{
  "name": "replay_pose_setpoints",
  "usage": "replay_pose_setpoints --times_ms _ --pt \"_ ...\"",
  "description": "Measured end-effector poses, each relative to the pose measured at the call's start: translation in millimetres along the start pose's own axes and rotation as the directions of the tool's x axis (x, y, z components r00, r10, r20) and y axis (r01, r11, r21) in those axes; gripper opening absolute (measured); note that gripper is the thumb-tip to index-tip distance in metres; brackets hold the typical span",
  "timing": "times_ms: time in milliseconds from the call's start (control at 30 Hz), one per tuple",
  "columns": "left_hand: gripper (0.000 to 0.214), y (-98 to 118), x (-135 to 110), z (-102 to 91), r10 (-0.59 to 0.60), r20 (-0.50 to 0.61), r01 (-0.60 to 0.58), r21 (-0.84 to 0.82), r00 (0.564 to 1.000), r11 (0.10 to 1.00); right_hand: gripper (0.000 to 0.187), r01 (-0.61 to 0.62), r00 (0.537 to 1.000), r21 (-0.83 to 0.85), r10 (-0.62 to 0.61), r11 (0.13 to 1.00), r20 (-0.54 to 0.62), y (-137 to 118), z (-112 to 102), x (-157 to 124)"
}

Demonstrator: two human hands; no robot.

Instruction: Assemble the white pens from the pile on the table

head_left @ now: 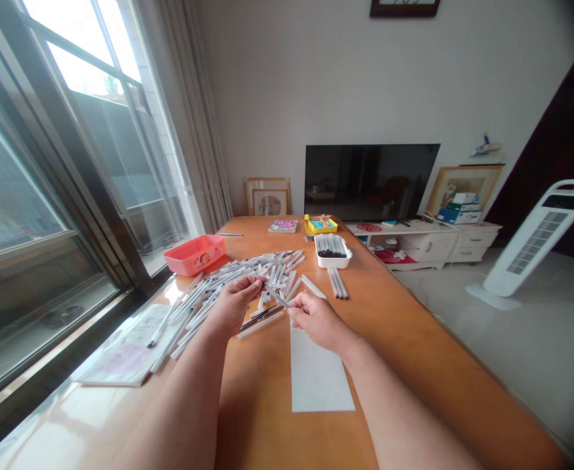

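Between my two hands a slim pen point(277, 297) slants above the table. My left hand point(235, 301) pinches its far end, where a dark tip shows. The fingers of my right hand point(316, 318) are closed on its near end. Just beyond and to the left lies a loose heap of white pens and pen barrels point(228, 281), some with black ends. A white sheet of paper point(319, 378) lies below my right hand. Several pens point(337, 284) are lined up side by side in front of a white tray point(332, 261) of black-ended pens.
A red plastic basket point(194, 256) stands at the left behind the heap. A booklet point(120, 356) lies under some pens near the window. Farther back are a pink booklet point(283, 226) and a yellow box point(323, 227). The table's right edge borders the floor.
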State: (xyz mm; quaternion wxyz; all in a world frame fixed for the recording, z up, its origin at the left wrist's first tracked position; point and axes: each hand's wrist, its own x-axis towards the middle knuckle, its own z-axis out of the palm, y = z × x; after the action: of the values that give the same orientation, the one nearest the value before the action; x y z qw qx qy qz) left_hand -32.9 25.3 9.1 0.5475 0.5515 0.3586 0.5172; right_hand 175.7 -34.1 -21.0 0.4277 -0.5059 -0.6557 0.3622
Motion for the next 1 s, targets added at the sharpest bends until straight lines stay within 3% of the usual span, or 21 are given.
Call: replay_pose_setpoints --times_ms 667,1000 --pt "0.035 5.5 -4.7 2.0 0.012 0.009 -0.014 0.218 1.0 0.976 0.014 0.034 0.998 -0.074 -0.038 0.997 -0.047 2.9 -2.0 0.1" --pt "0.029 -0.8 -1.3 0.0 0.019 0.009 -0.02 0.153 1.0 0.988 0.016 0.056 0.995 -0.029 -0.059 0.998 -0.085 -2.1 -1.5 -0.7"
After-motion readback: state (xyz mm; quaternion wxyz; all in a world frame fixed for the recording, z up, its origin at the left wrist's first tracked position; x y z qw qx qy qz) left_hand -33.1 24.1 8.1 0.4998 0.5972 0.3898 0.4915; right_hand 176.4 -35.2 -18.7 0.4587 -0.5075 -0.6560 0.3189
